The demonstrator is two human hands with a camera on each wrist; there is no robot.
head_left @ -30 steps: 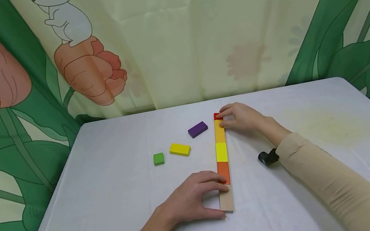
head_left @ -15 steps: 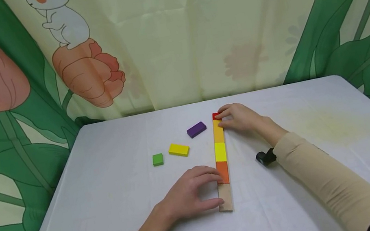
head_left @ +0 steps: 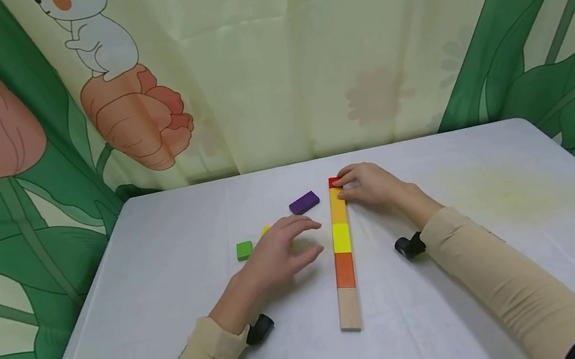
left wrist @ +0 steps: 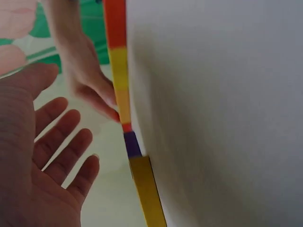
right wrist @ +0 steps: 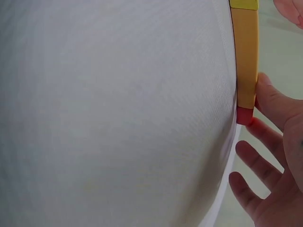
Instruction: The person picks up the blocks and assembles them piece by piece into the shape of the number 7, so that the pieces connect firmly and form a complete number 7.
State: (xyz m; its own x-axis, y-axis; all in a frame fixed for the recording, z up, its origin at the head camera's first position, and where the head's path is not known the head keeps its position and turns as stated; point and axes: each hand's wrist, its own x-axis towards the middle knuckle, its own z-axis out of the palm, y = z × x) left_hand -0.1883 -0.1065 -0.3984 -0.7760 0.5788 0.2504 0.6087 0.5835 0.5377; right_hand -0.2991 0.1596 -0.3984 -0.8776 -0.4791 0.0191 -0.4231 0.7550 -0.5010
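Note:
My left hand (head_left: 277, 252) hovers left of a straight row of blocks, fingers spread and holding nothing. It covers most of a loose yellow block (left wrist: 147, 191), whose corner shows in the head view. The row runs away from me: a plain wood block (head_left: 349, 308), an orange block (head_left: 344, 270), a yellow block (head_left: 341, 238), an amber block (head_left: 337, 205) and a small red block (head_left: 333, 182) at the far end. With its thumb against the amber block's right side and index fingertip at the red block's end, my right hand (head_left: 372, 184) touches the row.
A purple block (head_left: 304, 203) lies left of the row's far end. Farther left sits a small green block (head_left: 244, 250). Everything rests on a white-covered table (head_left: 462, 315), with a printed curtain (head_left: 256, 69) behind its far edge.
My left hand has let go of the wood block near end of the row and moved away and left, over the loose yellow block. My right hand stays at the row's far end.

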